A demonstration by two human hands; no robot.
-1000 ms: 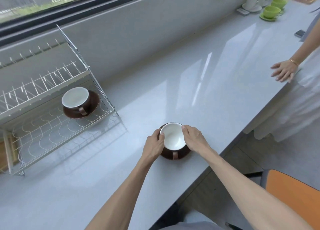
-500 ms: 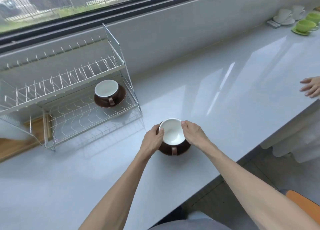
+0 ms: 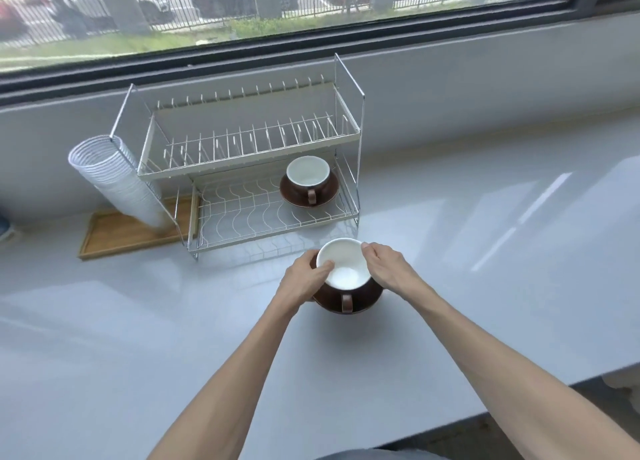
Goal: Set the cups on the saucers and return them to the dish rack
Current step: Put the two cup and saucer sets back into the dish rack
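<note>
- The cup [image 3: 344,265] is brown on the outside and white inside, with a brown handle that points toward the person.
- It sits on a brown saucer [image 3: 360,306], of which only the near edge shows under the cup.
- Cup and saucer are just in front of the dish rack [image 3: 249,168], near its front right corner, over the white counter [image 3: 485,269]; whether the saucer rests on the counter or is lifted a little cannot be told.
- The left hand [image 3: 304,279] grips the left side of the cup: the thumb lies over the rim into the white inside, and the fingers curl around the outside.
- The right hand [image 3: 388,269] grips the right side: its fingertips pinch the rim at the far right, and the rest of the fingers curl down beside the cup.
- A second cup [image 3: 308,175], of the same colours, stands on its own saucer [image 3: 294,196] on the lower shelf of the dish rack, at the right end, its handle toward the front.
- The upper shelf of the rack shows only its wire dividers.
- Left of the dish rack, a leaning stack of white paper cups [image 3: 114,179] rests on a wooden tray [image 3: 121,234].
</note>
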